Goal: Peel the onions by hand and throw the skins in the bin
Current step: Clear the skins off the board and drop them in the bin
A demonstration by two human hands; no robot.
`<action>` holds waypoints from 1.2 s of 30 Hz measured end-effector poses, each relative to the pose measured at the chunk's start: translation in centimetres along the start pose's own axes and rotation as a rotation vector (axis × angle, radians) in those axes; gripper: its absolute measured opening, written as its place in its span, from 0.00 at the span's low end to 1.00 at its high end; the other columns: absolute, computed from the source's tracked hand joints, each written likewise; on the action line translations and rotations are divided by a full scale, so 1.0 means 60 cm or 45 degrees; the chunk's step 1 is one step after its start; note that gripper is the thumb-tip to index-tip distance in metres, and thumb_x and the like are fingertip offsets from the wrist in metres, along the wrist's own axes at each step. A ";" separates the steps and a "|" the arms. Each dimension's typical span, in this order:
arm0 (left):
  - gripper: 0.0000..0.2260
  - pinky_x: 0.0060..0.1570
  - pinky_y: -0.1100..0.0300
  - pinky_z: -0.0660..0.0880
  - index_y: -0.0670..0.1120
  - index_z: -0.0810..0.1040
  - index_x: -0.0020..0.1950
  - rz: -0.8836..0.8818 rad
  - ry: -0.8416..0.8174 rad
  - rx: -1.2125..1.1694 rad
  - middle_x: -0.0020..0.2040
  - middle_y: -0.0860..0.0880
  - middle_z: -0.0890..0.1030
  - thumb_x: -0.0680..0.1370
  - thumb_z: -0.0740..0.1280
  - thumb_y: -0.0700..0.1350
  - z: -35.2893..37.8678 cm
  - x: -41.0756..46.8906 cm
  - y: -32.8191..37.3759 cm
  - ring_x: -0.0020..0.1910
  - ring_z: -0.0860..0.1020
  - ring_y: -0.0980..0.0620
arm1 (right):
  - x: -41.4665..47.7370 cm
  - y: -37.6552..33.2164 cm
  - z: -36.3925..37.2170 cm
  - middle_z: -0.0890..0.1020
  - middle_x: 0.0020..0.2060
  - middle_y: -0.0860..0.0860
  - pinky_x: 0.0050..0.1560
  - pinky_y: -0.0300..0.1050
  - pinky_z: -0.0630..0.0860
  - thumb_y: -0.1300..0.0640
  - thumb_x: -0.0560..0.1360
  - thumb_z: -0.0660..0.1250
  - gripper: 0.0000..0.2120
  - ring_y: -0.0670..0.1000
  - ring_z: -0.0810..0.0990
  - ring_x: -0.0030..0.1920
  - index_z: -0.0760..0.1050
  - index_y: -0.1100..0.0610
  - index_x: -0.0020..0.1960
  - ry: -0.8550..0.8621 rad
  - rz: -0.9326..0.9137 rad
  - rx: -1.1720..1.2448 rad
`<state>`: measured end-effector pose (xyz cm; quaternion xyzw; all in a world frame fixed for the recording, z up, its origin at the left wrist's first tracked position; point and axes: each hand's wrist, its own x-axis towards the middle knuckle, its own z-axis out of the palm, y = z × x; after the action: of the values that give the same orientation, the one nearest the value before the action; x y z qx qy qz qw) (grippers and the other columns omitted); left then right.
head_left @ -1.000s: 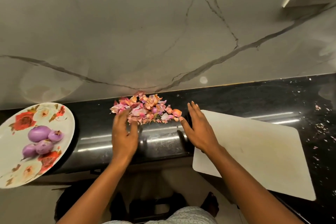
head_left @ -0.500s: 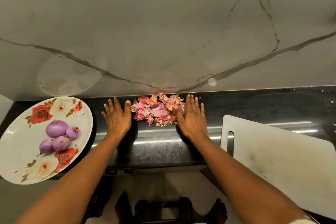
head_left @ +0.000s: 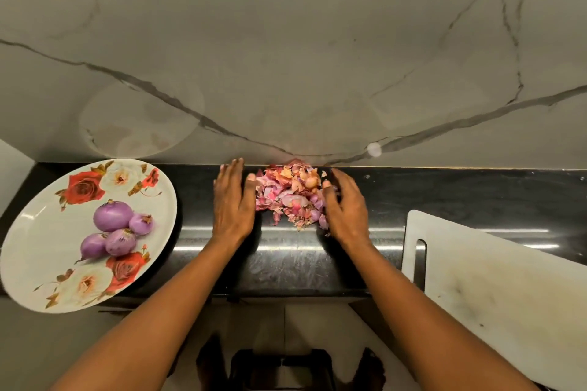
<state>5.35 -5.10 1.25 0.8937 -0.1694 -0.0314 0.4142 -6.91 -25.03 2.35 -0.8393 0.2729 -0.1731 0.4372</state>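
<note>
A heap of pink and orange onion skins (head_left: 290,192) lies on the black counter (head_left: 444,190) against the marble wall. My left hand (head_left: 232,200) lies flat with straight fingers, its edge against the left side of the heap. On the right side, my right hand (head_left: 344,205) presses against the heap with fingers slightly bent. Several peeled purple onions (head_left: 117,230) sit on a white plate with red roses (head_left: 47,263) at the left. No bin is in view.
A white cutting board (head_left: 495,289) lies at the right and overhangs the counter's front edge. The plate also overhangs the front edge. Below the counter I see the floor, my feet and a dark stool (head_left: 282,368).
Both hands have moved further back along the two sides of the skins and closed in on them, leaving the heap more compact. The view has shifted left.
</note>
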 end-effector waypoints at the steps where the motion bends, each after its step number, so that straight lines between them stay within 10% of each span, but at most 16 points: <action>1: 0.31 0.84 0.45 0.46 0.49 0.60 0.84 -0.039 -0.002 0.009 0.85 0.47 0.59 0.85 0.46 0.63 -0.004 0.003 -0.004 0.85 0.52 0.49 | 0.004 0.007 -0.009 0.76 0.73 0.50 0.71 0.55 0.75 0.45 0.83 0.59 0.24 0.47 0.75 0.69 0.72 0.52 0.76 -0.018 -0.020 0.041; 7: 0.34 0.82 0.41 0.38 0.46 0.59 0.85 -0.140 -0.010 0.266 0.85 0.45 0.58 0.84 0.42 0.64 0.009 0.006 -0.022 0.85 0.47 0.45 | 0.038 0.020 -0.030 0.75 0.75 0.53 0.77 0.54 0.68 0.59 0.83 0.64 0.19 0.51 0.71 0.75 0.77 0.55 0.73 -0.060 -0.127 -0.002; 18: 0.29 0.81 0.53 0.53 0.51 0.56 0.85 0.033 -0.202 0.067 0.85 0.50 0.60 0.85 0.46 0.58 0.059 0.015 0.038 0.83 0.56 0.52 | 0.021 -0.009 0.071 0.58 0.84 0.49 0.81 0.51 0.57 0.41 0.86 0.48 0.29 0.50 0.55 0.83 0.60 0.50 0.84 -0.051 -0.021 -0.171; 28: 0.27 0.72 0.68 0.65 0.46 0.72 0.78 -0.180 -0.113 -0.753 0.77 0.48 0.73 0.81 0.55 0.53 0.117 0.009 0.097 0.73 0.71 0.57 | 0.030 -0.056 0.120 0.78 0.69 0.54 0.67 0.36 0.69 0.47 0.82 0.52 0.27 0.50 0.77 0.67 0.75 0.57 0.75 0.222 0.195 0.352; 36: 0.16 0.57 0.60 0.80 0.38 0.78 0.71 -0.649 0.059 -1.680 0.63 0.40 0.83 0.86 0.58 0.40 0.123 0.010 0.108 0.60 0.84 0.50 | 0.032 -0.077 0.148 0.87 0.55 0.59 0.61 0.55 0.82 0.59 0.83 0.66 0.11 0.57 0.87 0.55 0.84 0.60 0.61 0.187 0.590 1.290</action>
<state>2.69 -14.57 1.35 0.4684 0.1084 -0.2044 0.8527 0.73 -18.39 1.31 -0.4284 0.3627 -0.2400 0.7921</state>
